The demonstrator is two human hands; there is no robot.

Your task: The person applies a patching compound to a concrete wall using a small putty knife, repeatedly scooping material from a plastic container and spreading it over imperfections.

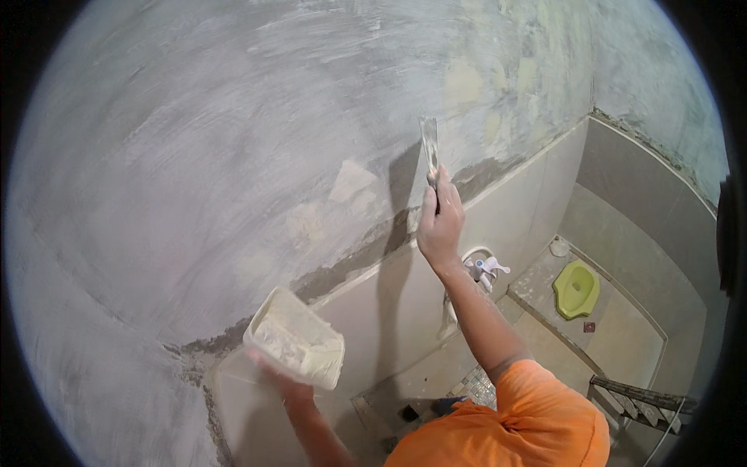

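My right hand (442,227) is closed round the handle of a putty knife (430,146). The blade points upward and lies close to or against the grey plastered wall (257,140); I cannot tell whether it touches. Lower on the left, my left hand (282,381) grips a white plastic tub (260,331) from below and behind, its fingers partly hidden. Cream-coloured putty (292,338) coats the inside of the tilted tub. Pale patches of putty (352,180) show on the wall between both hands.
Tiles (545,183) cover the lower wall under a rough cement strip. A white washbasin (450,310) with a tap (486,268) sits below my right forearm. Farther right, a yellow-green squat toilet (576,289) is set in a raised floor. A ladder (642,397) stands at lower right.
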